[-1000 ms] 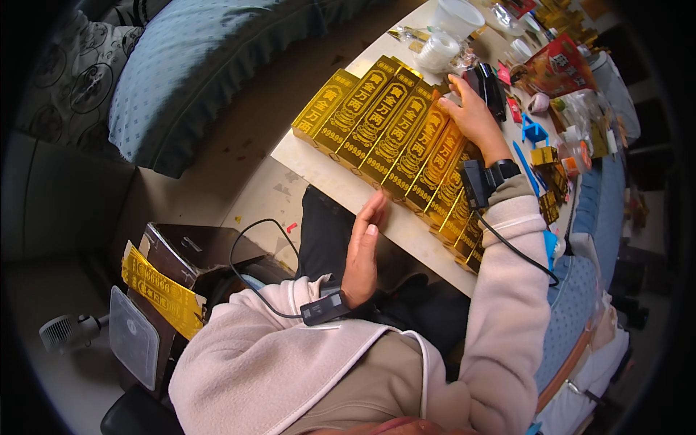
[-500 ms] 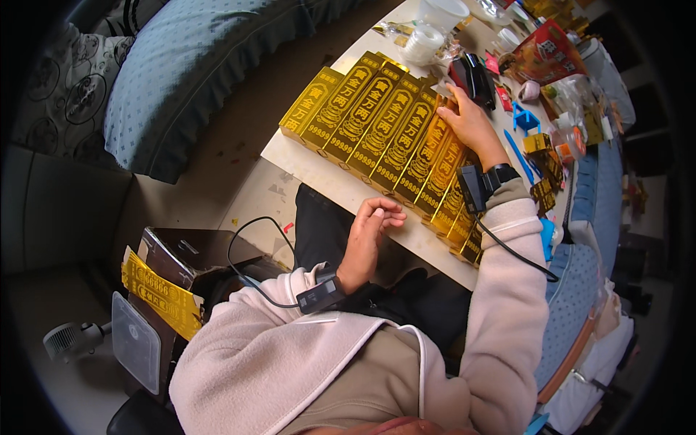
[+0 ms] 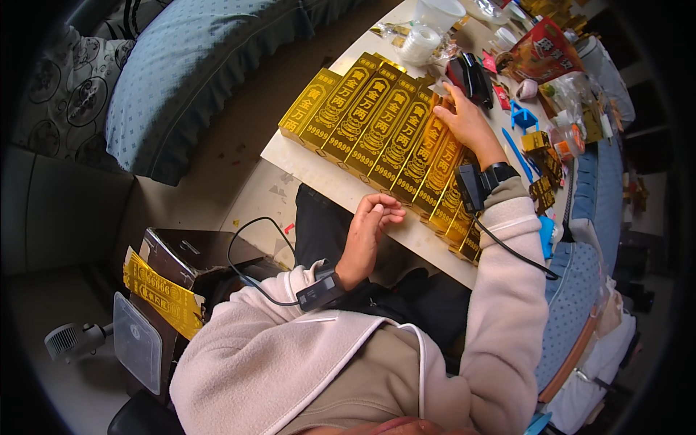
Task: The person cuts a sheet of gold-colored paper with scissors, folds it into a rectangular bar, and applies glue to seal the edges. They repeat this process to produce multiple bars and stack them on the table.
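Note:
A row of long gold boxes (image 3: 361, 109) with dark printed patterns lies side by side along the table's near edge. My right hand (image 3: 470, 129) reaches over the right part of the row, thumb and fingers apart, resting at the far ends of the boxes there. Its wrist and forearm hide part of the rightmost boxes. Just off the near ends of the row, my left hand (image 3: 371, 230) hovers by the table edge with loosely bent fingers and nothing in them.
Beyond the row stand clear plastic tubs (image 3: 420, 45), a black case (image 3: 470, 80) and a red pouch (image 3: 542, 51). Blue pens (image 3: 518, 152) and a small blue stand (image 3: 522, 116) lie to the right. A dark carton (image 3: 196, 254) with a torn gold sheet (image 3: 163, 296) is at lower left.

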`<state>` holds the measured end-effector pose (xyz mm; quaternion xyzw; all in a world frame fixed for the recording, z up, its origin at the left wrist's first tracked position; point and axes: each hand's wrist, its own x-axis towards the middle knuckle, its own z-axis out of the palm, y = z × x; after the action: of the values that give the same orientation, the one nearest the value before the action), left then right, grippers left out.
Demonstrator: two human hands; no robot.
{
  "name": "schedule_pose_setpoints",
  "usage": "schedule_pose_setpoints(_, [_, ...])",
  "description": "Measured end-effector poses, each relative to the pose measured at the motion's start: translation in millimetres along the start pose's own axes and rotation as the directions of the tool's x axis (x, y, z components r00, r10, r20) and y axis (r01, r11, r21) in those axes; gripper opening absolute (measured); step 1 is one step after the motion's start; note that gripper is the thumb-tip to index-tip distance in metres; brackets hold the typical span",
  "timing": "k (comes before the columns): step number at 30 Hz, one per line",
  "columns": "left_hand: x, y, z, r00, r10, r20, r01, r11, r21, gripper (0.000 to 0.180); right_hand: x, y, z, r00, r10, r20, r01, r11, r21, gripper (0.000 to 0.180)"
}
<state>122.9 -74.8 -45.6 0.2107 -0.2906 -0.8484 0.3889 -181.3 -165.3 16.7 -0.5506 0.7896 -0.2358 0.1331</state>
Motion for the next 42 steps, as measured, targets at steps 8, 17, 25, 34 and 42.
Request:
schedule_pose_setpoints(8, [-3.1,-6.0,0.0,0.981,-0.148,0.125,0.147,0.989,0.018,0.023,-6.5,11.7,-14.8,0.995,0.055,-0.089,-0.071,0.979,-0.192,0.061])
schedule_pose_setpoints(17, [-2.3,-14.5,4.4,0.968,-0.206,0.143,0.199,0.978,0.063,0.018,-20.6,17.9,-14.5,0.994,0.107,-0.022,-0.109,0.986,-0.123,0.063])
schedule_pose_setpoints(25, [-2.0,-15.6,4.2,0.968,-0.198,0.151,0.190,0.979,0.071,0.017,-23.4,23.1,-16.1,0.998,0.060,-0.032,-0.064,0.989,-0.131,0.064])
schedule_pose_setpoints(34, [-5.2,-17.5,6.7,0.926,-0.283,0.251,0.255,0.957,0.138,0.015,-39.9,33.2,-34.2,0.990,0.131,-0.058,-0.141,0.959,-0.246,0.059])
schedule_pose_setpoints(42, [-5.9,-19.2,22.9,0.913,-0.297,0.279,0.252,0.949,0.188,0.013,-51.1,38.8,-34.8,0.984,0.159,-0.086,-0.172,0.969,-0.177,0.056])
